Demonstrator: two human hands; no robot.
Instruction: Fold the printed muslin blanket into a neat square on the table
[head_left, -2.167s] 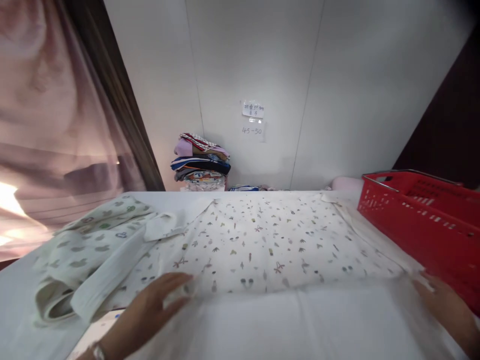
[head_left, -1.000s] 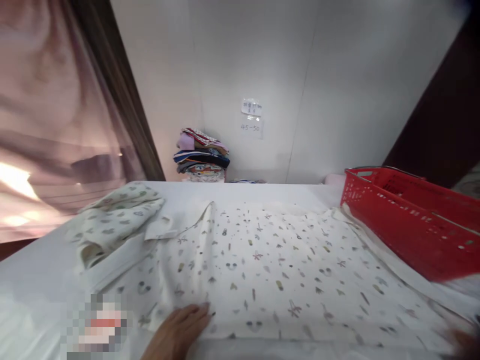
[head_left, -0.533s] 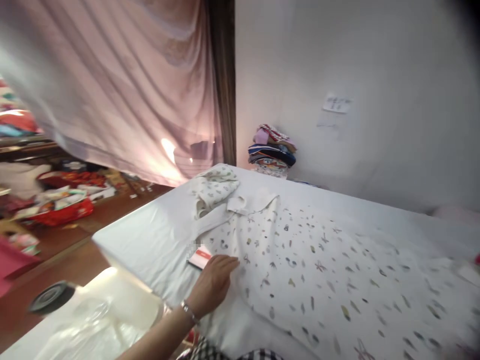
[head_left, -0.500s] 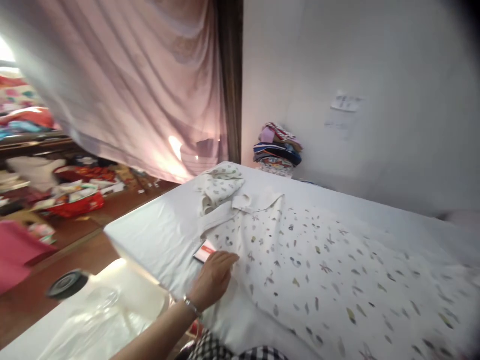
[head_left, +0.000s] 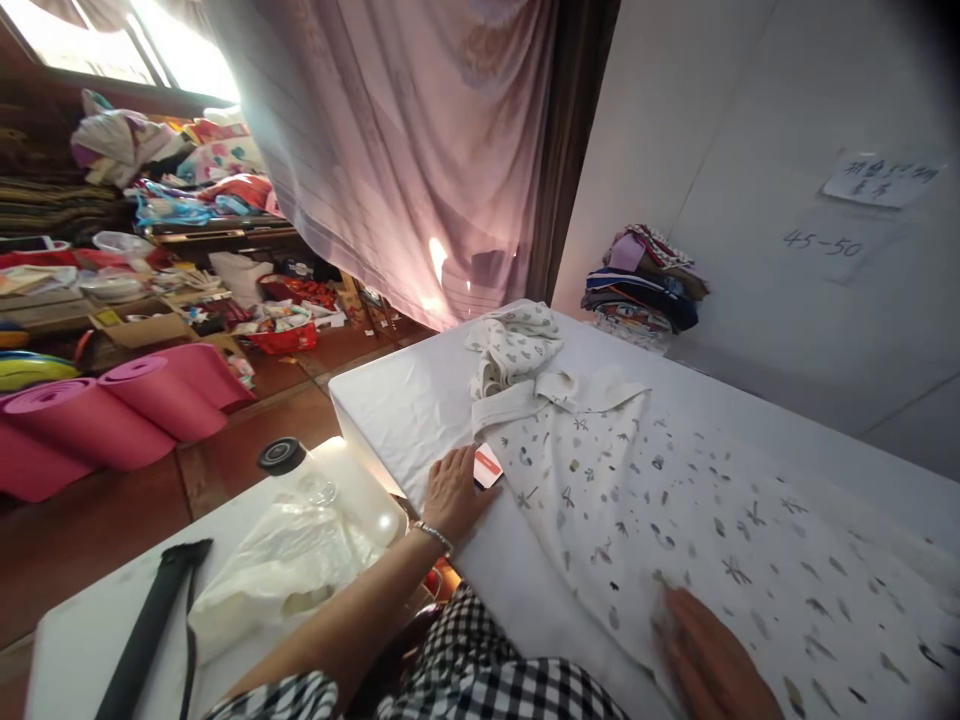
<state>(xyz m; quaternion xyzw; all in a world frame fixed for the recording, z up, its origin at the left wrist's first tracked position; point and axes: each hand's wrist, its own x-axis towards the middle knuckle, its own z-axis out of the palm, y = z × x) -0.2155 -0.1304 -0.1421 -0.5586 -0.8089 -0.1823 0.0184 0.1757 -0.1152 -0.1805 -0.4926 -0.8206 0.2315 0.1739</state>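
A white garment [head_left: 600, 500] printed with small leaves and insects lies spread over the white-covered table. At its near left edge my left hand [head_left: 454, 495], with a bracelet on the wrist, is closed around a phone [head_left: 488, 466] showing a white and orange screen. The thumb is on the phone's near side and the fingers along its left. My right hand [head_left: 712, 655], blurred by motion, lies over the near part of the garment with its fingers stretched out. A bunched cloth [head_left: 517, 340] with a similar print lies at the garment's far left.
On a lower white table [head_left: 82, 625] at left are a clear plastic bag [head_left: 281, 550], a black-lidded bottle [head_left: 281, 455] and a black strap-like item [head_left: 154, 630]. Folded clothes [head_left: 645, 290] are stacked by the wall. Pink rolls [head_left: 112, 405] lie on the floor; a curtain [head_left: 420, 150] hangs behind.
The view has swung left. My left hand has shifted from above the garment's edge to the phone's left side and grasped it. My right hand has come into view over the garment.
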